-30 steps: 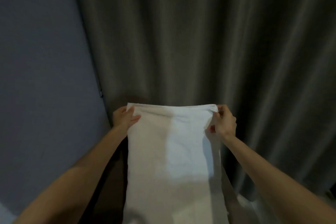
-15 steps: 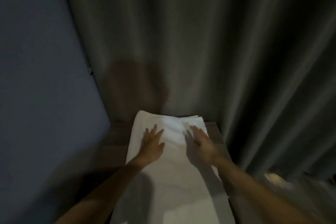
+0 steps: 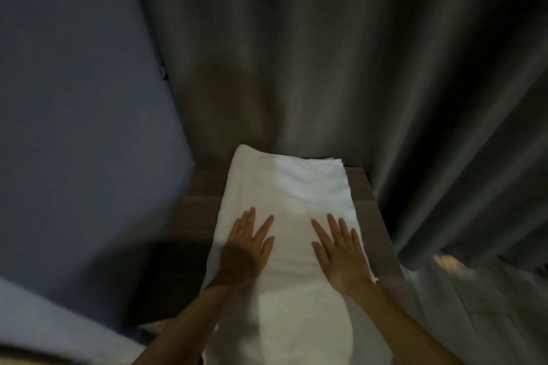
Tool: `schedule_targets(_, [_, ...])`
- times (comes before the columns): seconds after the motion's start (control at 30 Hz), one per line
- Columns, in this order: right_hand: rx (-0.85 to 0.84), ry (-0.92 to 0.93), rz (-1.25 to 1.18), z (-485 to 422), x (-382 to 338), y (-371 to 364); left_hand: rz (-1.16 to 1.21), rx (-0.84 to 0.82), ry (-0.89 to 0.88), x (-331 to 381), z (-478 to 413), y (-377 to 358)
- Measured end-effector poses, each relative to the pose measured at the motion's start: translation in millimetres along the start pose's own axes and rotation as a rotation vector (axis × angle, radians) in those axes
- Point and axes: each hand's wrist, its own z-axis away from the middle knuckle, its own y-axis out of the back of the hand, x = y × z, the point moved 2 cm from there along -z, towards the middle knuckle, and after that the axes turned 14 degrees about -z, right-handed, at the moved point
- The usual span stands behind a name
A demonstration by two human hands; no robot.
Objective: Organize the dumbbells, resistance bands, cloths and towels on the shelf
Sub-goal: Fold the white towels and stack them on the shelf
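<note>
Head view: a white towel (image 3: 284,216), folded into a long strip, lies flat on the wooden top of the shelf (image 3: 370,204), its far end near the grey curtain (image 3: 355,68) and its near end running out of the bottom of the frame. The left hand (image 3: 247,249) rests palm down on the towel's left half, its grip spread flat, pinching nothing. The right hand (image 3: 341,252) rests palm down on the right half, fingers likewise spread. A blue-grey wall (image 3: 74,98) stands left of the shelf.
</note>
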Motion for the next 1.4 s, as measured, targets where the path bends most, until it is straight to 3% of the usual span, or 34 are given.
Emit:
schedule_targets(0.4, [-0.131, -0.074, -0.074, 135.9, 10.9, 0.2, -0.035, -0.181, 0.065, 15.4, 132.6, 35.4])
schedule_targets(0.5, [-0.164, -0.042, -0.189, 177.3, 10.8, -3.0, 0.229, -0.211, 0.363, 16.5, 172.1, 48.8])
schedule_targets(0.6, [0.117, -0.125, -0.497, 216.9, 7.4, -0.7, 0.664, -0.141, 0.768, 26.5, 216.7, 77.1])
schedule_targets(0.67, [0.255, -0.304, -0.663, 237.6, 6.6, 0.3, 0.993, -0.251, 0.814, 41.8, 240.3, 91.9])
schedule_targets(0.73, [0.182, -0.481, -0.802, 250.8, 4.6, -5.0, 1.074, -0.41, 0.779, 53.6, 258.4, 99.7])
schedule_targets(0.87, [0.125, -0.665, -1.164, 257.1, -4.0, -17.2, 0.952, -0.471, 0.654, 50.9, 269.6, 105.0])
schedule_targets(1.0, [0.112, -0.724, -1.184, 259.4, -10.3, -6.9, 0.725, -0.333, 0.608, 53.5, 255.0, 122.3])
schedule_targets(1.17, [0.266, -0.541, -1.169, 257.2, -22.7, 57.0, 0.934, -0.084, 0.668, 36.5, 237.3, 168.4])
schedule_targets(1.23, [0.381, -0.456, -1.199, 258.7, -26.3, 80.2, 0.862, -0.027, 0.638, 25.8, 240.5, 180.2])
schedule_targets(1.3, [0.343, -0.458, -1.185, 260.6, -25.1, 84.0, 0.701, -0.135, 0.58, 23.5, 252.3, 177.5])
schedule_targets(1.4, [0.075, -0.533, -0.97, 273.7, -20.4, 64.7, 0.488, -0.459, 0.499, 34.3, 279.1, 152.6])
